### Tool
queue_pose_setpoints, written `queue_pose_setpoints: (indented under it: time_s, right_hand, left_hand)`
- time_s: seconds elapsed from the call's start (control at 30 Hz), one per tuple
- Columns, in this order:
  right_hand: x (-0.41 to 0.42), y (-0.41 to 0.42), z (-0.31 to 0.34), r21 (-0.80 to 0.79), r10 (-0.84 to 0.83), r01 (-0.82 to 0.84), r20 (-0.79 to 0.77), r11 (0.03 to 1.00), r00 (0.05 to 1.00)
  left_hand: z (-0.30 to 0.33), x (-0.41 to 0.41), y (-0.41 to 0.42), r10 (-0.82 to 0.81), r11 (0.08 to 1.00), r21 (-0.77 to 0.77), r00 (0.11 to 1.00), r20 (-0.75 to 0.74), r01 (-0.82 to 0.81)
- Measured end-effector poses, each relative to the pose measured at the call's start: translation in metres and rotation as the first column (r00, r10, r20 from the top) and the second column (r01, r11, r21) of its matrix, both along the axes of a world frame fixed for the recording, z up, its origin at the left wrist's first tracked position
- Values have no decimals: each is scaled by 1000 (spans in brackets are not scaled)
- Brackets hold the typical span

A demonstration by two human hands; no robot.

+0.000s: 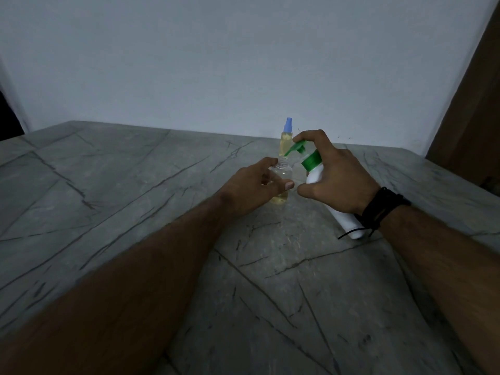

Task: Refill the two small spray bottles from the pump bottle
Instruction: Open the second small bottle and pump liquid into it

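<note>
The right hand (335,174) has its grip wrapped round the tilted pump bottle (315,169), nozzle just over the open bottle (281,182) on the worktop (135,185), which the left hand (259,185) pinches upright — a drifting nozzle would spill. The capped bottle (286,136) stands just behind — easily knocked.

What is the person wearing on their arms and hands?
Both forearms are bare, with no sleeves in view. The left hand wears nothing: no ring, watch or glove shows. Next to the right hand, the wrist carries a stack of black bands, with a thin black cord dangling from them.
</note>
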State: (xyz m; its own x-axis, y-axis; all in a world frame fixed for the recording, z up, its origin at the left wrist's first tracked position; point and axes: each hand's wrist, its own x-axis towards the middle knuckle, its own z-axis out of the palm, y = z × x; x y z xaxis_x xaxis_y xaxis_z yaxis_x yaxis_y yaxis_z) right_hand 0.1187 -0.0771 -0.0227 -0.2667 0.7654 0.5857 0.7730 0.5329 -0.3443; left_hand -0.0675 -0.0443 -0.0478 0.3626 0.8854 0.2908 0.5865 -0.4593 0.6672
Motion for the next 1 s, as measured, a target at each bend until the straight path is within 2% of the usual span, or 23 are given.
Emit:
queue_pose_setpoints:
  time_s: [1.0]
  right_hand:
    - [0, 1, -1, -18, 6, -6, -5, 1000, 1000]
  left_hand:
    - [0, 1, 1, 0, 1000, -18, 1000, -9, 0]
